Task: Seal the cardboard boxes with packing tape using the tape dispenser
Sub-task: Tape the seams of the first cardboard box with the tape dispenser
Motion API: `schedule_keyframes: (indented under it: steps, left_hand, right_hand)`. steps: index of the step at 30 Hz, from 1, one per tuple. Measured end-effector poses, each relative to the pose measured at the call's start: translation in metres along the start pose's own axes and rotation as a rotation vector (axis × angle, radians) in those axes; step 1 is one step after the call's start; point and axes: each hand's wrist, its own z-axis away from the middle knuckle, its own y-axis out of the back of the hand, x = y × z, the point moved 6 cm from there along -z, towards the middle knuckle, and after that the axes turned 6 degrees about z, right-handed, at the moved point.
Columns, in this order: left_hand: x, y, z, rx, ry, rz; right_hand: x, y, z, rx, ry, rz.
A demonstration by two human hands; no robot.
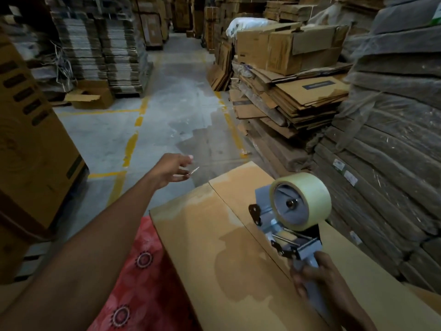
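Warehouse aisle, stacked cardboard (298, 99) all round
Right hand (315, 275) grips the tape dispenser (293, 216) over the closed cardboard box (210, 240); left hand (175, 168) stretched out above the floor (167, 103).

The left hand (171, 169) is smeared at the fingertips, and a thin pale sliver (194, 170) beside them is too small to name; whether the fingers pinch it cannot be told. Its arm runs off the bottom left corner. The right hand (312, 275) wraps around the handle of the tape dispenser (291, 218), hiding most of that handle. The cardboard box (214, 247) is cut off at the bottom, its right side partly covered by the dispenser and hand. The red cloth (143, 271) is cropped below. Print on the big box (35, 151) at the left edge and on the dark label (318, 85) is unreadable.
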Motion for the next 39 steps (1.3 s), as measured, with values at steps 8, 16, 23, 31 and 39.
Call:
schedule_keyframes:
  steps: [8, 16, 23, 31, 39]
  left_hand:
    - [-0.023, -0.032, -0.021, -0.095, 0.054, -0.025]
    - [-0.037, -0.006, -0.044, -0.032, 0.077, -0.263]
    - [-0.052, -0.011, -0.054, -0.008, 0.012, -0.494]
    - [-0.084, -0.023, -0.047, -0.217, 0.292, -0.750]
    - [-0.062, -0.025, -0.048, -0.052, 0.225, -0.823]
  right_hand:
    - [-0.008, -0.004, -0.016, -0.058, 0.028, 0.148]
    - [-0.002, -0.001, -0.023, -0.033, 0.017, 0.187]
    - [0.002, -0.002, -0.024, 0.014, -0.025, 0.220]
    - [0.002, -0.003, -0.020, 0.087, -0.039, 0.237]
    - [0.005, -0.004, -0.025, 0.059, 0.007, 0.295]
